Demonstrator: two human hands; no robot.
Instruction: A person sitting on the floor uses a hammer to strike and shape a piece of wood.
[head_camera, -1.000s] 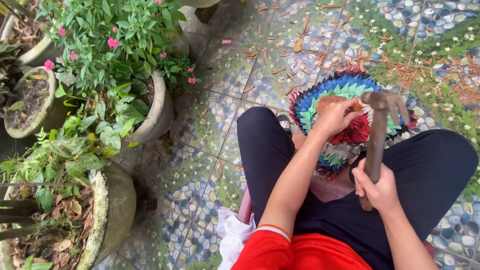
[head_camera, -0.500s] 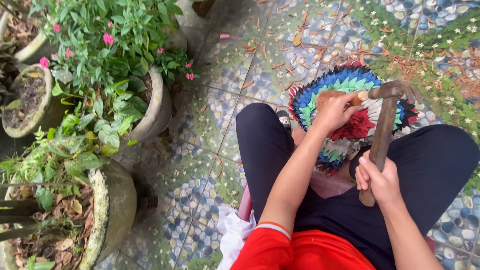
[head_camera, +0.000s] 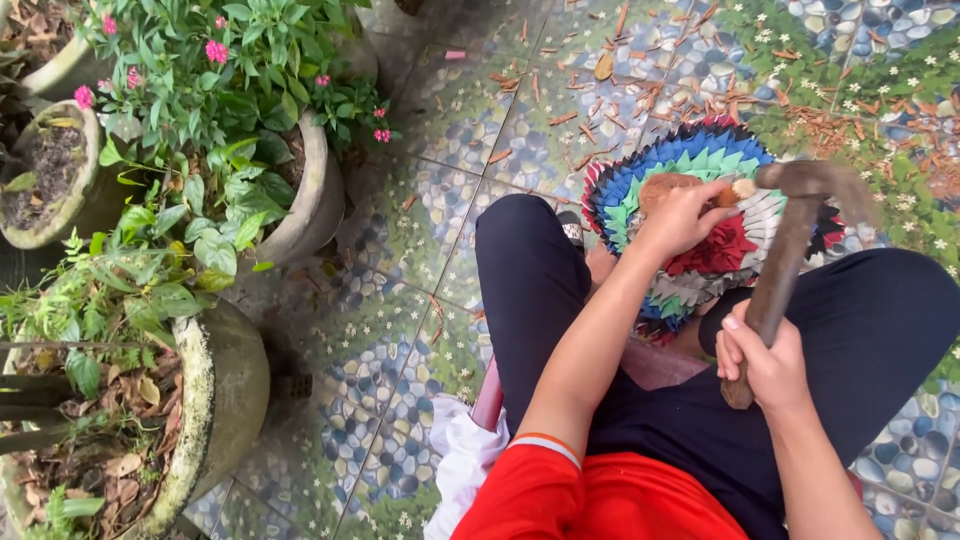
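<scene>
Head view: person seated, black trousers, red shirt.

Right hand, lower right of frame: fingers wrapped tight round the wooden handle of a hammer. Handle brown, worn, runs up and slightly right; dark rusty head at upper right, blurred.

Left hand, centre right: fingers curled round a small brown piece, rounded, woody-looking. A pale nub pokes out at the fingertips, just beside the hammer head. Can't tell exactly what it is.

Under the hands: round mat of overlapping cloth petals, in blue, green, white and red rings.

Floor: glossy tiles with pebble-and-flower print, dry wood chips scattered at top.

Left of frame: rough concrete pots, leafy plants, pink flowers.
</scene>
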